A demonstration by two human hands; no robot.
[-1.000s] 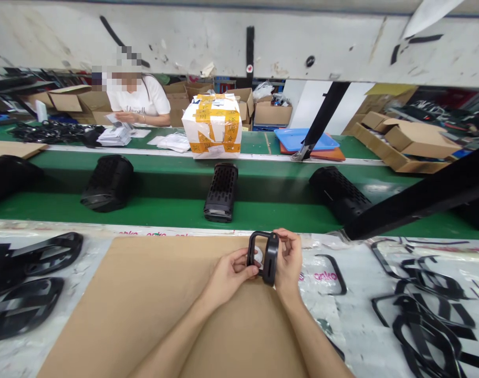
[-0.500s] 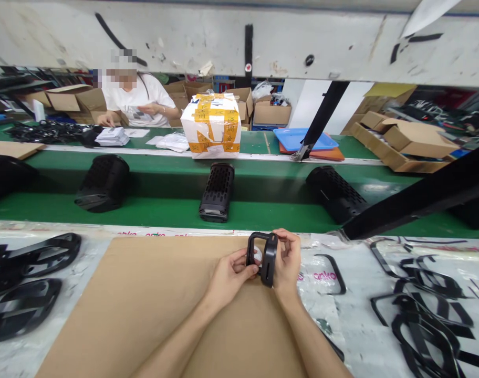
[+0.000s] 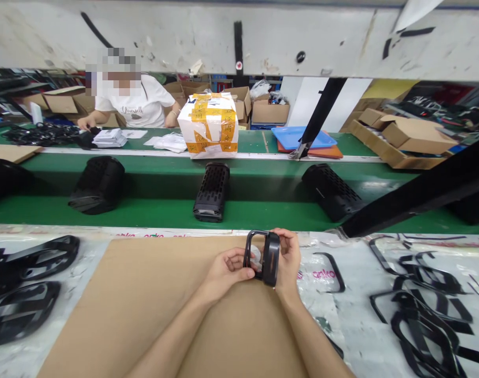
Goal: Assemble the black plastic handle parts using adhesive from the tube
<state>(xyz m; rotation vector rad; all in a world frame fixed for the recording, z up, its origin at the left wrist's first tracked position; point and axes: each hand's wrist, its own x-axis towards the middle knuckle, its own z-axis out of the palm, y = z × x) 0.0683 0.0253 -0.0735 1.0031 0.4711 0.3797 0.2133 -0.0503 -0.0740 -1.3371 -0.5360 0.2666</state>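
Observation:
Above the cardboard sheet, both hands hold one black plastic part (image 3: 271, 260) with a thick body and a rounded open frame on its left side. My left hand (image 3: 226, 270) pinches the lower left of that frame between thumb and fingers. My right hand (image 3: 288, 262) is wrapped round the body from the right, its fingertips over the top edge. A clear roundish piece (image 3: 256, 255) shows inside the frame; how it is attached cannot be made out.
The cardboard sheet (image 3: 153, 299) covers the bench. Black frames (image 3: 426, 336) lie piled right, and larger black panels (image 3: 22, 310) left. Perforated black housings (image 3: 211, 191) lie along the green conveyor (image 3: 164, 205). Beyond are a taped box (image 3: 211, 126) and a seated co-worker (image 3: 139, 105). A black post (image 3: 413, 194) slants at right.
The black part has turned slightly, showing more of its outer face and the clear piece. Both hands keep their hold. The co-worker's hands have moved apart. My view has shifted slightly.

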